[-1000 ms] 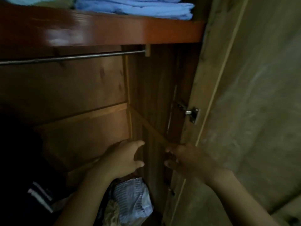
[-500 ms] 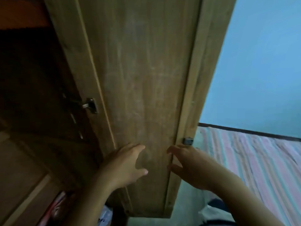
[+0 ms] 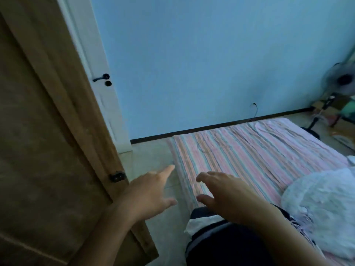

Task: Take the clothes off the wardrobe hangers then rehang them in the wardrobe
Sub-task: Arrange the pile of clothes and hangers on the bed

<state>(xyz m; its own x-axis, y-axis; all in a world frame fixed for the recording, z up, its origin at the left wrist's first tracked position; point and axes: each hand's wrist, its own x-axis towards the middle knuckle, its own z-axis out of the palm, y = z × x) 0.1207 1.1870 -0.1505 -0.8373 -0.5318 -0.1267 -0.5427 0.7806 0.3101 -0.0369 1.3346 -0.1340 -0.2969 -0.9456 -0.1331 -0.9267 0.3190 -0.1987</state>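
fingers (image 3: 169, 169) spread, both hands empty

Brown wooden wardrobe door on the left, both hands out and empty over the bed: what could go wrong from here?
1. The brown wooden wardrobe door stands open beside the left hand; a swing back could knock its edge or metal latch.
2. The dark striped garment hangs off the pink striped mattress and may slide onto the floor when the right hand grabs it.
3. The white lacy garment could snag.

Wardrobe door (image 3: 44, 150) left of mattress (image 3: 259, 150)
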